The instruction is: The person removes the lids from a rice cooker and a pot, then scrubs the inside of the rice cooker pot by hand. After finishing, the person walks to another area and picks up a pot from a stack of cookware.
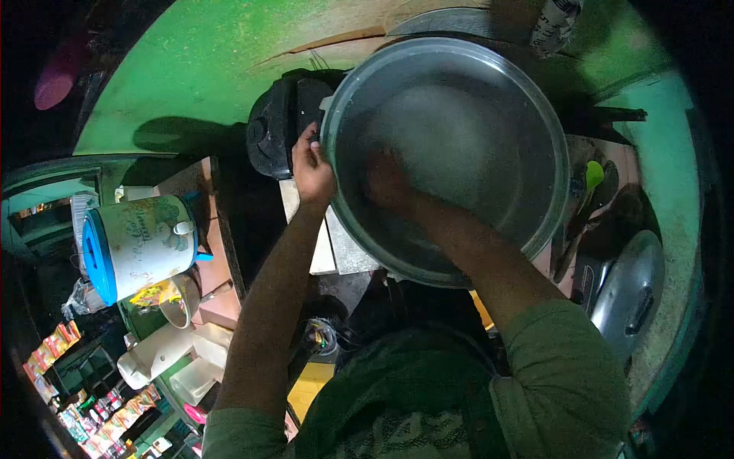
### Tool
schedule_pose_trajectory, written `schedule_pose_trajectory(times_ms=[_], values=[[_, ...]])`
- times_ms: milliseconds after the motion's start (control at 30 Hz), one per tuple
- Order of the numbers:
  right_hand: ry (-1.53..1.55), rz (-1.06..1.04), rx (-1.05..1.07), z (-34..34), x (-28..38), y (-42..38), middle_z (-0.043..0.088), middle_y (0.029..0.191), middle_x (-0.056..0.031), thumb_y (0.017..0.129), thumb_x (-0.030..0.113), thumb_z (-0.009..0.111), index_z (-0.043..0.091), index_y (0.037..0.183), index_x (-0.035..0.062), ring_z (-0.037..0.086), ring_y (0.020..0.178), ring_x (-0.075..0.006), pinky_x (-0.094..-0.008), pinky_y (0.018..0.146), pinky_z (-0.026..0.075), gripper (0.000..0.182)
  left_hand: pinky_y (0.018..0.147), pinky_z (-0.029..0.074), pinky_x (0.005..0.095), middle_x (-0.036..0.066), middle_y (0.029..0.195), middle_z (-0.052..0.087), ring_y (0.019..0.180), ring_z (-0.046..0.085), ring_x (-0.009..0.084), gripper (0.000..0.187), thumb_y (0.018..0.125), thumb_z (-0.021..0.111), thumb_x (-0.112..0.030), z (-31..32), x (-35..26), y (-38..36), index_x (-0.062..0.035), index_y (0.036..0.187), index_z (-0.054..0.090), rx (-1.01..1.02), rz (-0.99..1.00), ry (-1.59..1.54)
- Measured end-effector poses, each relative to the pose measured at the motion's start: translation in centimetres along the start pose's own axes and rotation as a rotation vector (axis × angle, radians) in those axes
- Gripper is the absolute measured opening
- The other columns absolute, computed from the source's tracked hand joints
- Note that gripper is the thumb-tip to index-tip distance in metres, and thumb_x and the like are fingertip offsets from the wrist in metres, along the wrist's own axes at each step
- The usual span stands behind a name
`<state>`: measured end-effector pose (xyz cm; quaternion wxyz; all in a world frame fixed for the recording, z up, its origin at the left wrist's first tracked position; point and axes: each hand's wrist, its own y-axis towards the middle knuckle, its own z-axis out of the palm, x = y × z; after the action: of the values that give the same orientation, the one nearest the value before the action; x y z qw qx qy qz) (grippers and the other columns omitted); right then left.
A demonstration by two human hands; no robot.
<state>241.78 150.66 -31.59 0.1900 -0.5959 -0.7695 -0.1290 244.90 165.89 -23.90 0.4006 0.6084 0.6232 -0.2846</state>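
A large round metal pot [562,168] stands in front of me, its inside dim and greyish, with a paler patch in the middle. At the pot's left rim, my left hand [312,170] is closed on the side, thumb and fingers bent near the handle. My right hand [388,180] reaches down inside the pot, near the left part of its interior. Shadow and haze blur its fingers, so I cannot make out their pose or whether they hold anything.
Behind my left hand sits a black appliance [267,130]. To the left, a blue-lidded drink jug [145,245] stands by a bowl [182,302] and a plastic container [197,379]. A metal lid [633,291] leans at right, near a green utensil [594,174]. A green wall [191,69] rises behind.
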Motion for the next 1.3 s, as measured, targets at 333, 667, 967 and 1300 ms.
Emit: schedule_pose_trajectory(times_ms=[333, 667, 967, 1300], values=[[0.964, 0.609, -0.773, -2.6, 4.4, 15.9, 0.001, 0.150, -0.0408, 0.100, 0.040, 0.038, 0.005, 0.144, -0.0163, 0.001, 0.144, -0.0485, -0.0498, 0.119, 0.004, 0.079, 0.103, 0.041, 0.0400, 0.021, 0.132, 0.046, 0.121, 0.050, 0.0327, 0.035, 0.103, 0.038, -0.016, 0.0, 1.0, 0.2, -0.0040, 0.134, 0.049, 0.040, -0.009, -0.087], [0.239, -0.127, 0.382, -2.4, -3.5, -2.1, 0.037, 0.146, -0.0222, 0.104, 0.032, 0.031, 0.039, 0.139, -0.0008, 0.030, 0.138, -0.0385, -0.0500, 0.112, 0.029, 0.049, 0.104, 0.040, 0.0395, 0.020, 0.133, 0.044, 0.122, 0.050, 0.0312, 0.037, 0.104, 0.036, -0.018, 0.1, 1.9, 0.2, -0.0048, 0.137, 0.047, 0.068, 0.028, -0.163], [-0.487, -0.389, -0.276, -16.2, -21.5, 4.2, 0.029, 0.154, -0.0129, 0.089, 0.008, 0.049, 0.038, 0.144, 0.0026, 0.024, 0.144, -0.0240, -0.0493, 0.119, 0.018, 0.056, 0.102, 0.041, 0.0416, 0.022, 0.130, 0.045, 0.120, 0.051, 0.0326, 0.034, 0.102, 0.038, -0.015, -0.5, 0.0, 0.1, -0.0035, 0.133, 0.050, 0.063, 0.008, -0.045], [-0.589, 0.248, 0.761, -17.8, -15.0, -18.5, 0.048, 0.133, -0.0232, 0.092, 0.022, 0.047, 0.053, 0.127, -0.0046, 0.042, 0.128, -0.0327, -0.0555, 0.111, 0.021, 0.045, 0.105, 0.040, 0.0411, 0.021, 0.132, 0.042, 0.122, 0.050, 0.0324, 0.037, 0.104, 0.036, -0.020, -0.4, -0.2, 0.2, -0.0041, 0.135, 0.047, 0.087, 0.016, -0.031]])
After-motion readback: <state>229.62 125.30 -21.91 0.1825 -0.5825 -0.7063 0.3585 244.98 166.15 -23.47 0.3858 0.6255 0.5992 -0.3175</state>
